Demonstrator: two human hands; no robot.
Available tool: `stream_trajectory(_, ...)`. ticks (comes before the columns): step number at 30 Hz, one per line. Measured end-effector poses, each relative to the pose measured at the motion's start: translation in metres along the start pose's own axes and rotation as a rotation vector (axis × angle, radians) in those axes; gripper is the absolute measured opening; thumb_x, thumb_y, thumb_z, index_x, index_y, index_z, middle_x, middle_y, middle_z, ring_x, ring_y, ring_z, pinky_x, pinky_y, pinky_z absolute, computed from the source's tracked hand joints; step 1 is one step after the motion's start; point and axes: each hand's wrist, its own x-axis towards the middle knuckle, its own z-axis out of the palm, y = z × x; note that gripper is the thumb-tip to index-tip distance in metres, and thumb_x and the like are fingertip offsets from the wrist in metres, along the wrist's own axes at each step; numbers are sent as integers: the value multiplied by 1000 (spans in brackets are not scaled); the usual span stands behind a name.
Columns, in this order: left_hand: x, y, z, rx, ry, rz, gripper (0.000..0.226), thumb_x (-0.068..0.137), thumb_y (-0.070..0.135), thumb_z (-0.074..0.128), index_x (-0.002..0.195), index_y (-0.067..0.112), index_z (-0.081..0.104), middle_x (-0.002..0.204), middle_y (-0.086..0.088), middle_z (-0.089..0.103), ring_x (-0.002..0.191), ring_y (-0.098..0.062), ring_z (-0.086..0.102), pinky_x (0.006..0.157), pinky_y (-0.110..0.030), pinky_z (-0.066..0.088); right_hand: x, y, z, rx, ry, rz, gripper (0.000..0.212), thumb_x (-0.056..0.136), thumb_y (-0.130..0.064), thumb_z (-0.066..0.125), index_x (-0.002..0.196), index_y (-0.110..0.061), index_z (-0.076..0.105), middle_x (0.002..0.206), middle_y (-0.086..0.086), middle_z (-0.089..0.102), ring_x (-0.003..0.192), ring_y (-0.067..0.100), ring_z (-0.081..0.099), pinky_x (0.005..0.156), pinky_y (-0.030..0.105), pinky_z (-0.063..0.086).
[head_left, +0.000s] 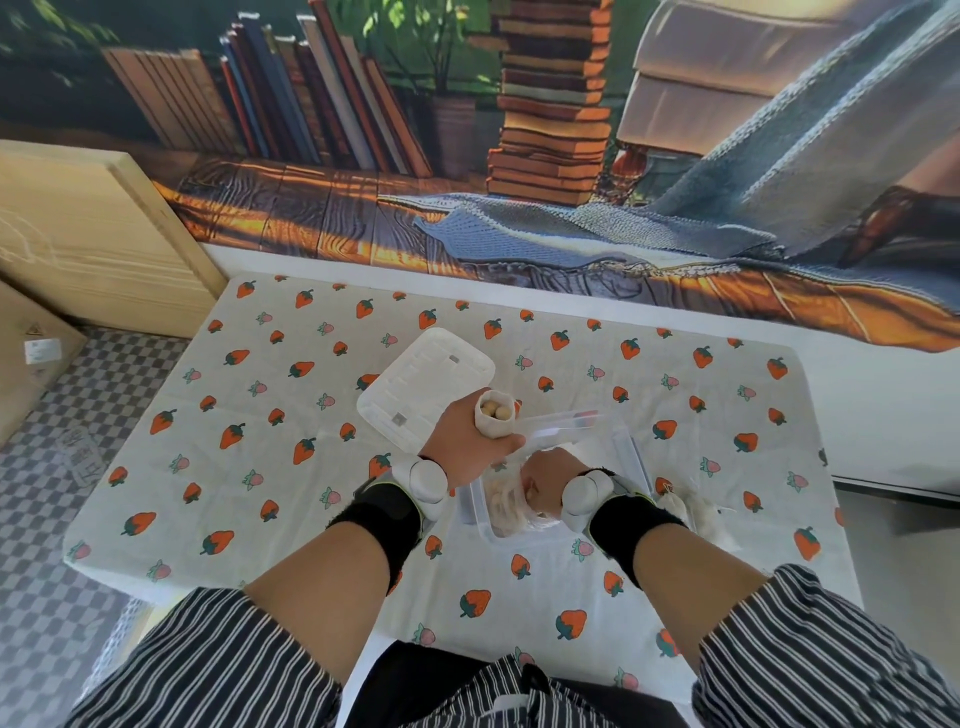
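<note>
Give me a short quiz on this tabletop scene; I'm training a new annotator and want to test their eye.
1. Multiple choice: what does the left hand grip?
A) a white pouch with round beige balls inside
B) a metal spoon
C) a book
2. True or false: the white lid sits closed on the clear container.
3. Fill in: the tablecloth is printed with ____.
Key: 1 A; 2 false, the lid lies on the cloth beside the container; 3 strawberries.
</note>
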Motion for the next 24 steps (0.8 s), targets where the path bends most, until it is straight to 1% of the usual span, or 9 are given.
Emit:
stream_trajectory(2,-2,2,1,-15,-9,-10,29,78,18,85,97,24,64,89,10,67,80,0,63,70,-4,46,-4,2,-9,6,23,-23,10,86,-16,63,82,-20,72,92,-1,68,84,21,63,73,25,46)
stream_trajectory(6,-2,7,2,-18,-29,-12,28,77,17,85,96,21,64,89,3,69,82,-13,65,75,-22,50,-20,7,-31,88,93,-42,17,84,-21,70,100,-23,76,106,-5,71,99,17,66,88,25,49)
stream_trajectory(8,-2,10,2,-16,-36,-13,26,76,15,83,91,22,63,82,4,65,74,-11,61,72,-26,50,-29,12,-44,127,148,-63,20,85,-22,71,104,-22,76,107,-2,71,98,17,66,85,23,46)
stream_trajectory(10,-2,15,3,-20,-30,-7,29,76,14,83,84,28,59,75,10,61,67,-1,56,68,-19,48,-37,15,-56,176,200,-66,21,85,-21,72,105,-20,77,105,-1,71,88,15,65,82,23,48)
stream_trajectory(13,-3,20,4,-29,-30,-6,31,77,14,83,86,33,60,81,11,65,76,-5,62,65,-12,48,-43,18,-67,271,235,-46,20,83,-18,74,103,-20,77,103,0,72,81,16,68,82,30,57)
stream_trajectory(16,-4,25,4,-42,-43,-3,30,79,15,82,89,33,61,84,10,66,78,-7,62,65,-11,47,-49,19,-75,313,291,-62,22,84,-18,73,106,-21,76,105,2,73,87,20,70,84,33,56)
stream_trajectory(18,-5,26,2,-46,-47,-9,29,80,15,82,91,32,62,87,9,67,78,-5,61,64,-10,46,-52,23,-84,379,363,-73,22,85,-21,73,106,-22,75,104,2,73,82,19,70,86,36,56)
stream_trajectory(21,-8,27,0,-36,-40,-18,31,80,16,82,90,35,60,86,11,66,77,-4,60,64,-5,45,-60,26,-99,594,456,-95,18,84,-22,75,102,-22,73,95,5,73,76,22,72,80,39,60)
stream_trajectory(24,-11,28,1,-48,-53,-31,31,80,15,81,88,36,59,83,12,64,75,-5,60,61,-4,45,-74,19,-117,828,518,-172,18,82,-15,79,98,-17,71,91,13,73,85,27,73,75,36,62)
